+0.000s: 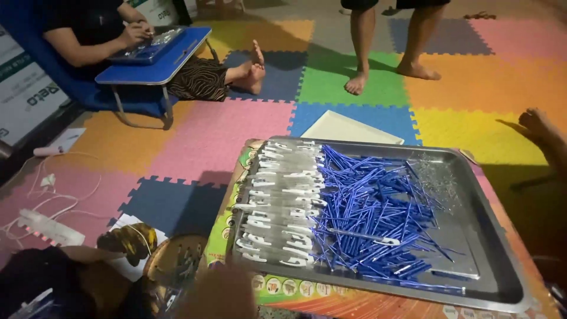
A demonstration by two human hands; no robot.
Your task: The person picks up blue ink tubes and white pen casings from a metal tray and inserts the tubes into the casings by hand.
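Note:
A steel tray [496, 260] lies on a colourful printed board [227, 201] in front of me. Rows of white plastic clips [283, 201] fill its left part. A heap of thin blue sticks [372, 212] covers the middle, and small metal springs [440, 177] lie at its far right. My right hand [540, 125] is out at the right edge, above the yellow mat and apart from the tray, with nothing seen in it. A blurred skin-coloured shape, probably my left hand [221, 292], is at the bottom edge by the tray's near left corner.
Coloured foam mats [230, 136] cover the floor. A seated person works at a blue folding lap table [156, 62] at the back left. Another person's bare feet [357, 82] stand behind the tray. A white board [348, 127] lies beyond it. A power strip [47, 227] and cables lie left.

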